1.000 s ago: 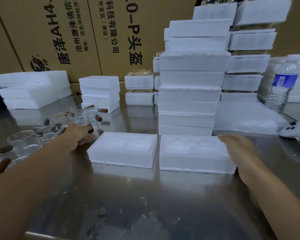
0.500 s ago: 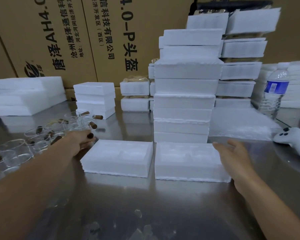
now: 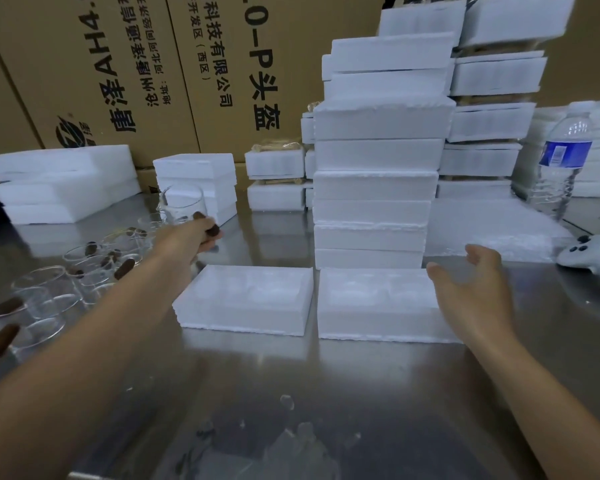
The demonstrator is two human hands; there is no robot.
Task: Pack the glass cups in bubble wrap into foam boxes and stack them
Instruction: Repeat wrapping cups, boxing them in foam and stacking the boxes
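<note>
My left hand (image 3: 191, 235) grips a clear glass cup (image 3: 182, 204) by its brown handle and holds it lifted above the table, left of the foam boxes. Several more glass cups (image 3: 56, 289) with brown handles stand grouped at the left. Two open white foam box halves lie side by side before me, the left one (image 3: 246, 299) and the right one (image 3: 374, 303), each with moulded hollows. My right hand (image 3: 475, 292) hovers with fingers spread beside the right half's right edge. A tall stack of closed foam boxes (image 3: 374, 181) rises just behind.
More foam stacks stand at the back right (image 3: 492, 116), back centre (image 3: 198, 185) and far left (image 3: 63, 185). A water bottle (image 3: 558, 161) and a white controller (image 3: 593, 254) sit at the right. Cardboard cartons (image 3: 118, 64) wall off the back of the steel table (image 3: 291, 393).
My left hand has taken a cup from the group and raised it off the table. My right hand has lifted slightly and opened wider beside the right foam half.
</note>
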